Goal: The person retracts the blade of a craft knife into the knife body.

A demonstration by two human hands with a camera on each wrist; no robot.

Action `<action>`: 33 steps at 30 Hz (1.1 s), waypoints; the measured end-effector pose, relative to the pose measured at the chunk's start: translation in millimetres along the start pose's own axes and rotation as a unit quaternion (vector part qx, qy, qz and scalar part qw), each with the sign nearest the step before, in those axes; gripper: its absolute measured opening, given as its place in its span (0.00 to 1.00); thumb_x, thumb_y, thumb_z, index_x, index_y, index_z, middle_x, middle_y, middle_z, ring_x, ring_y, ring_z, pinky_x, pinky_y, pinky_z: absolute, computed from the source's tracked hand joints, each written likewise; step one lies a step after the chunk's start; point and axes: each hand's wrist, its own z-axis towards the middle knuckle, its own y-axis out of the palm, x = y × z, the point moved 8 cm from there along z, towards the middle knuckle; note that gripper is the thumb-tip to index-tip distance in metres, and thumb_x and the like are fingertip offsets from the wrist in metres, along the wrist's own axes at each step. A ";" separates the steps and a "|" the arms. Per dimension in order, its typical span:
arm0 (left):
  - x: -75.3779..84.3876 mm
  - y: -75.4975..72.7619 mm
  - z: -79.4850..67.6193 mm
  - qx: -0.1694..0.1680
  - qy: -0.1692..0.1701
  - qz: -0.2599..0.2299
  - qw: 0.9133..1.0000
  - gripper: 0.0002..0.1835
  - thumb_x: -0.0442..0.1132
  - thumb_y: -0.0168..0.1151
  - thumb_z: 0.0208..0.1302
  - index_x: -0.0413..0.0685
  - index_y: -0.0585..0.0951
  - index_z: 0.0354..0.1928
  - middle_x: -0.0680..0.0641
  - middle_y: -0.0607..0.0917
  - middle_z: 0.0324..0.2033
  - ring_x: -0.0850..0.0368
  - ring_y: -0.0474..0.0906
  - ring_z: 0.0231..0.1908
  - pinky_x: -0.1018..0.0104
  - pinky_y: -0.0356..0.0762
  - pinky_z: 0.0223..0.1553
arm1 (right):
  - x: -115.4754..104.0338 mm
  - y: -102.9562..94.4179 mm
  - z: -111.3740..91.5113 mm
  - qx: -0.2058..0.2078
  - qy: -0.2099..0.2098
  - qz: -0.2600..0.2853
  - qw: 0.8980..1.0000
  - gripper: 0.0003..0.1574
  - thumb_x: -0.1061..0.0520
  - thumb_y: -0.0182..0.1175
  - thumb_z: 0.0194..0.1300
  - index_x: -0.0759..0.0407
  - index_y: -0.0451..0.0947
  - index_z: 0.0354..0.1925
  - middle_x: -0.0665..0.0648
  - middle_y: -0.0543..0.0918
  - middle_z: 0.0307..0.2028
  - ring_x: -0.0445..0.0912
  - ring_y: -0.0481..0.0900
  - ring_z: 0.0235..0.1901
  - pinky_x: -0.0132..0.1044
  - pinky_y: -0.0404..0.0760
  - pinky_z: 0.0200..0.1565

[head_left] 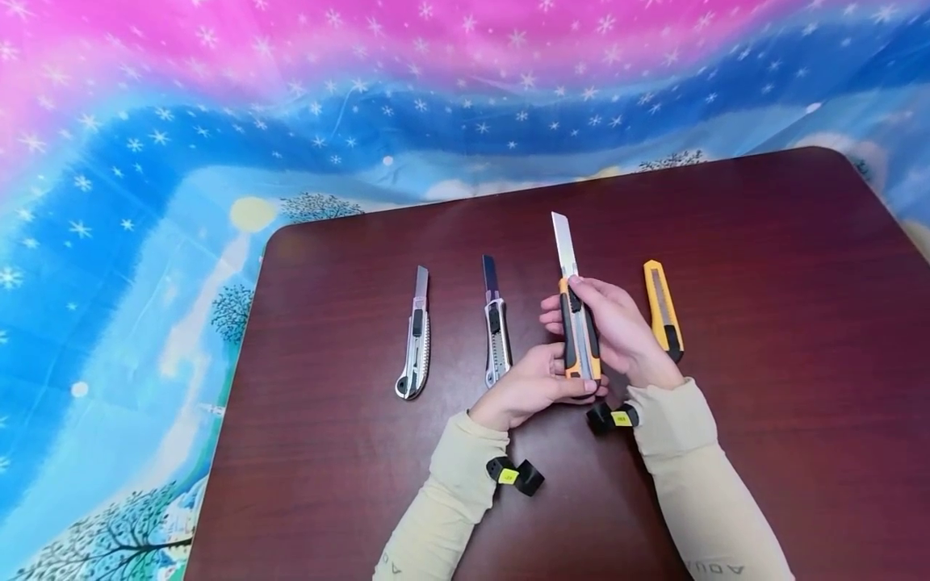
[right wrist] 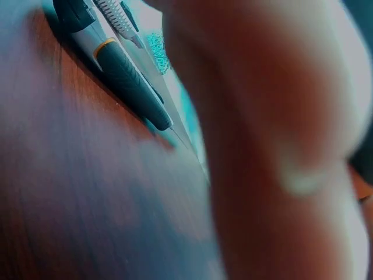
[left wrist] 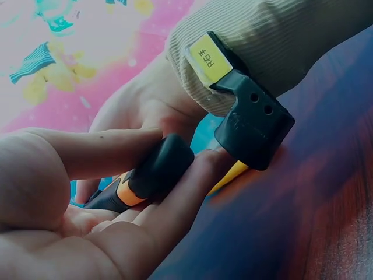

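Observation:
Both hands hold an orange-and-black utility knife (head_left: pixel 580 343) over the table, its long blade (head_left: pixel 563 242) extended and pointing away from the person. The left hand (head_left: pixel 529 382) pinches the handle's lower end between thumb and fingers. Higher up, the right hand (head_left: pixel 623 327) grips the handle, with its thumb near the base of the blade. In the left wrist view the black butt (left wrist: pixel 164 166) of the knife lies between the left thumb and fingers. Blurred right-hand fingers (right wrist: pixel 280 116) fill much of the right wrist view and hide most of the held knife.
Left of the hands, a silver utility knife (head_left: pixel 416 347) and a silver-and-black one (head_left: pixel 497 331) lie on the dark red-brown table (head_left: pixel 327 460), blades out. A yellow utility knife (head_left: pixel 659 303) lies just right of the right hand. Behind hangs a patterned pink-and-blue cloth (head_left: pixel 436 89).

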 end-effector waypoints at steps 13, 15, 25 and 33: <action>-3.7 -1.1 2.9 0.004 -0.018 -0.012 1.000 0.19 0.20 0.52 0.65 0.29 0.69 0.57 0.19 0.74 0.53 0.33 0.76 0.54 0.56 0.80 0.55 | 1.9 -0.2 3.1 0.044 -0.002 -0.023 0.999 0.16 0.54 0.46 0.76 0.64 0.68 0.52 0.52 0.83 0.32 0.41 0.83 0.28 0.31 0.85 0.35; -4.3 -2.2 3.5 0.007 -0.018 -0.014 1.000 0.18 0.20 0.52 0.65 0.29 0.69 0.57 0.19 0.74 0.52 0.34 0.77 0.54 0.56 0.80 0.55 | 2.8 0.3 3.6 0.049 0.001 -0.023 0.999 0.16 0.53 0.46 0.76 0.63 0.67 0.53 0.51 0.83 0.31 0.41 0.82 0.27 0.30 0.85 0.35; -6.4 -3.0 3.8 0.000 -0.029 -0.021 0.999 0.19 0.20 0.49 0.66 0.29 0.67 0.59 0.19 0.73 0.54 0.28 0.69 0.59 0.56 0.79 0.57 | 4.2 0.6 3.0 0.066 0.006 -0.029 0.997 0.14 0.55 0.43 0.76 0.61 0.67 0.53 0.50 0.82 0.30 0.40 0.78 0.24 0.29 0.82 0.32; -7.8 -2.7 4.0 -0.006 -0.030 -0.022 0.999 0.19 0.19 0.48 0.66 0.28 0.67 0.59 0.19 0.73 0.55 0.28 0.68 0.59 0.57 0.79 0.56 | 3.1 2.1 2.0 0.070 0.000 -0.030 0.997 0.14 0.56 0.44 0.76 0.62 0.67 0.53 0.49 0.81 0.29 0.40 0.76 0.23 0.29 0.81 0.30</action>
